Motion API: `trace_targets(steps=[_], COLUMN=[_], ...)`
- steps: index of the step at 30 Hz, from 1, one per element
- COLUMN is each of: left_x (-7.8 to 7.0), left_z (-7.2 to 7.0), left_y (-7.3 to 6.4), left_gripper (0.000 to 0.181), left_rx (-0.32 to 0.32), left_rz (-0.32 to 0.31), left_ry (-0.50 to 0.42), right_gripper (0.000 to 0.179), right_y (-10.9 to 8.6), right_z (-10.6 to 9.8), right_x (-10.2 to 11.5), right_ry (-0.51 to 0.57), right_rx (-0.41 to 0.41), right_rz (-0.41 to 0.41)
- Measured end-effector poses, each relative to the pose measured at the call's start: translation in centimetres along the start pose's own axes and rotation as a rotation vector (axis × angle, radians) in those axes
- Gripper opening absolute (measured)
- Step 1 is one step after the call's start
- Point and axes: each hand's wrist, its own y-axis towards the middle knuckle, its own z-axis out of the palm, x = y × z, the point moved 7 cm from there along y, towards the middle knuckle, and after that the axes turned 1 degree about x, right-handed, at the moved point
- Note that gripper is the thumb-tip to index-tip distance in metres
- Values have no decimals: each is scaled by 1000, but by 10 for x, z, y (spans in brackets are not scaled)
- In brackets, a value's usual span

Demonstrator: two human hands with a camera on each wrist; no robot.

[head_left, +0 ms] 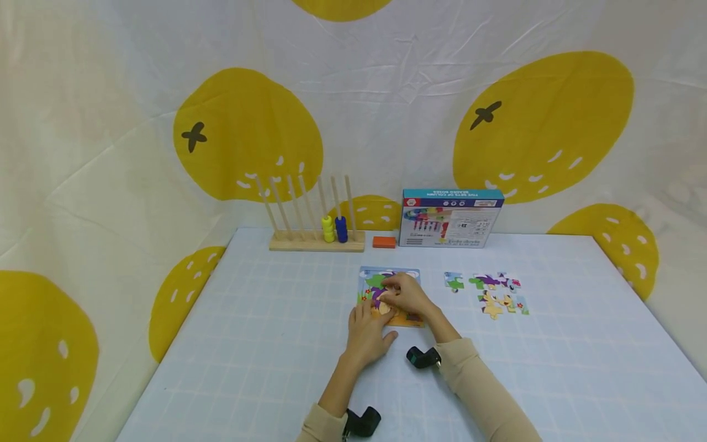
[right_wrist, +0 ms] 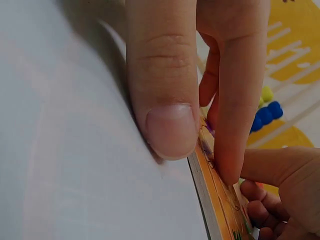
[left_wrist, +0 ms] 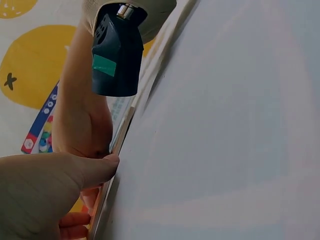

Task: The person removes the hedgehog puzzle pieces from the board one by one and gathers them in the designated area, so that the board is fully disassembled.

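A colourful jigsaw puzzle board [head_left: 410, 321] with an orange lower border lies near the table's middle in the head view. Over its lower left part lies my left hand [head_left: 366, 339], fingers extended onto the pictures. From the right, my right hand [head_left: 407, 296] reaches over the board with its fingertips on the puzzle. The right wrist view shows its index finger [right_wrist: 235, 125] touching the board, with the thumb [right_wrist: 167, 100] apart from it. No loose piece is visible between them. Both hands cover much of the puzzle.
Right of the board lie loose jigsaw pieces [head_left: 491, 306], including a separate corner piece [head_left: 454, 280]. Along the back stand a wooden peg rack [head_left: 298, 244] with yellow and blue beads, an orange block [head_left: 383, 242] and a printed box [head_left: 447, 224]. A patterned curtain [head_left: 386, 110] hangs behind.
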Motion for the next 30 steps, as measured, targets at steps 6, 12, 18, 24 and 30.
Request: trace_targets(steps=[6, 12, 18, 24, 30], left_x=[-1, 1, 1, 0, 2], left_z=[-5, -6, -8, -7, -7], left_y=[-3, -2, -4, -4, -3], left_gripper=[43, 39, 34, 35, 35], left_rx=[-12, -22, -30, -3, 10], left_rz=[43, 60, 54, 43, 33], left_ry=[-3, -26, -57, -62, -57], right_gripper=[19, 17, 24, 25, 15], right_y=[0, 0, 0, 0, 0], right_z=[0, 1, 3, 4, 2], right_x=[2, 1, 0, -1, 1], right_ry=[23, 49, 38, 60, 143], right_rx=[13, 38, 92, 95, 13], right_rz=[27, 77, 120, 170, 161])
